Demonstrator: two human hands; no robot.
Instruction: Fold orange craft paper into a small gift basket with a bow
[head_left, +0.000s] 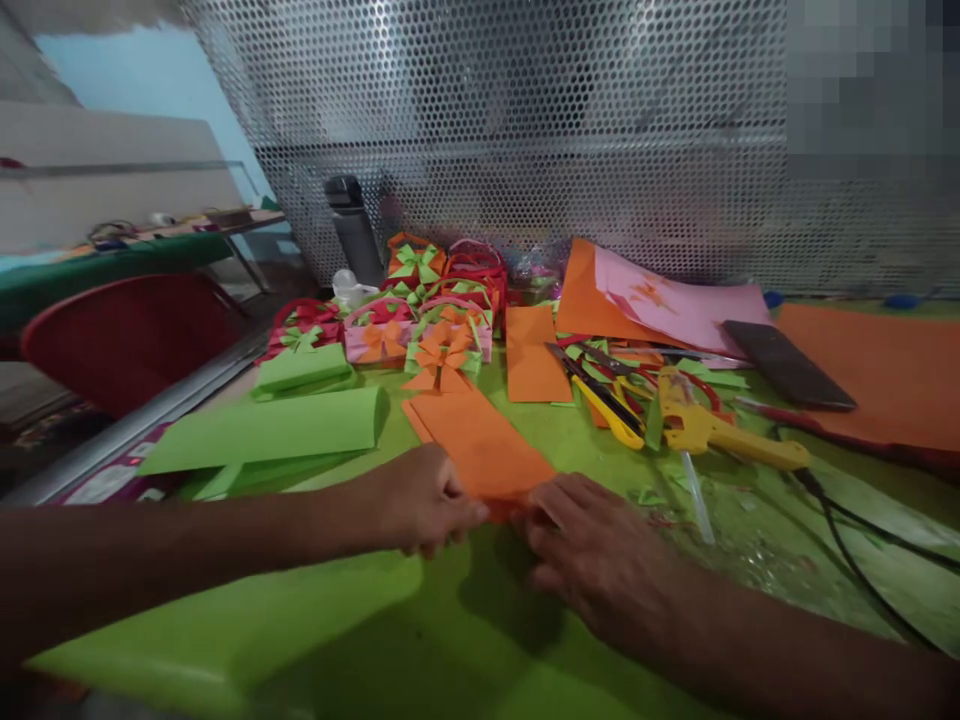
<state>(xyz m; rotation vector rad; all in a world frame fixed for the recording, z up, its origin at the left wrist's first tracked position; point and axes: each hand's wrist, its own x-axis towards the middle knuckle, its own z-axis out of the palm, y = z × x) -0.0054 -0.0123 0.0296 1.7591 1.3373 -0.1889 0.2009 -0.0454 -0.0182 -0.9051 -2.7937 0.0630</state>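
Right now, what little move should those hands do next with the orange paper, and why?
Maybe press the near edge of the orange paper flat with the right hand while the left hand steadies it. Both hands are at that edge, and the strip between them looks darker and bent, perhaps a fold not yet flattened.

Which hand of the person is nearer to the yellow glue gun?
Right. The right hand is left of the yellow glue gun and closer to the camera; the left hand is farther left, past the right hand.
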